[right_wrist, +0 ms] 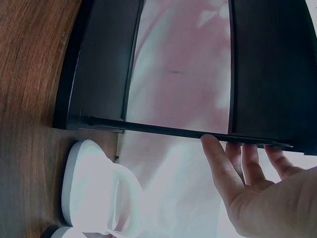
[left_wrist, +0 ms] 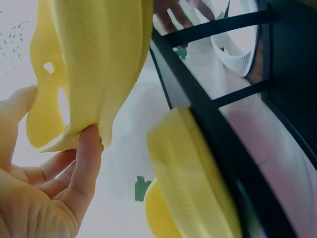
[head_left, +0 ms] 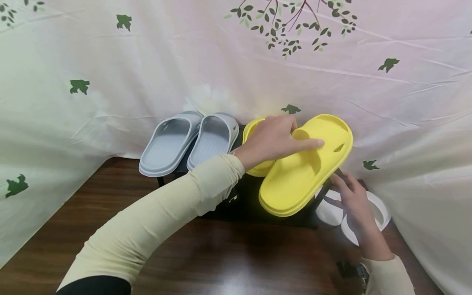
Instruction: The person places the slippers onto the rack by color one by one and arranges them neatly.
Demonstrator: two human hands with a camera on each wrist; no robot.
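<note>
My left hand point(head_left: 274, 137) pinches a yellow slipper point(head_left: 295, 180) at its toe end, holding it tilted above the right part of a black shoe rack point(head_left: 254, 200). In the left wrist view the thumb point(left_wrist: 22, 101) and fingers point(left_wrist: 86, 163) lie on opposite sides of the slipper's toe end. A second yellow slipper point(left_wrist: 185, 173) rests on the rack, partly behind the hand in the head view. At the rack's right end, the right hand point(right_wrist: 267, 198) touches the side frame with fairly straight, spread fingertips.
Two grey slippers point(head_left: 167, 143) stand side by side on the rack's left part. White slippers point(head_left: 377, 209) sit on the brown wood floor point(head_left: 166, 250) beside the rack's right end. Behind hangs a pale curtain point(head_left: 155, 61) with leaf prints.
</note>
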